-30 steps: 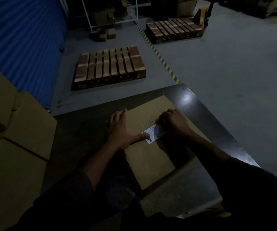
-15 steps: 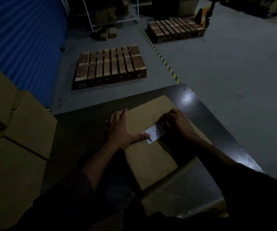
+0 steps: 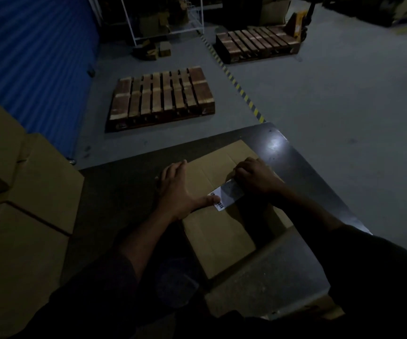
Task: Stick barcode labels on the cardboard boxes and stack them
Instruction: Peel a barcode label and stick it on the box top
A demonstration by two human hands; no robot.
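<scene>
My sleeves fill the near edge, and just past them the box (image 3: pixel 222 231) lies flat on the dark table (image 3: pixel 302 162), its plain brown top showing a flap seam running away from me. My left hand (image 3: pixel 180 192) lies spread on the box's left side, fingers straight and flat, thumb tip pressing the near end of the label (image 3: pixel 227 198). My right hand (image 3: pixel 254 177) sits at the label's far end with its fingers curled down onto it; whether they pinch it or only press I cannot tell. The label is a small white strip, barcode at the near end, lying slantwise across the box top. To seat it well I should rub outward from the thumb so no bubble or wrinkle stays. To my left stand more boxes (image 3: pixel 26 192); beyond, a pallet (image 3: pixel 161 96) lies on the floor.
</scene>
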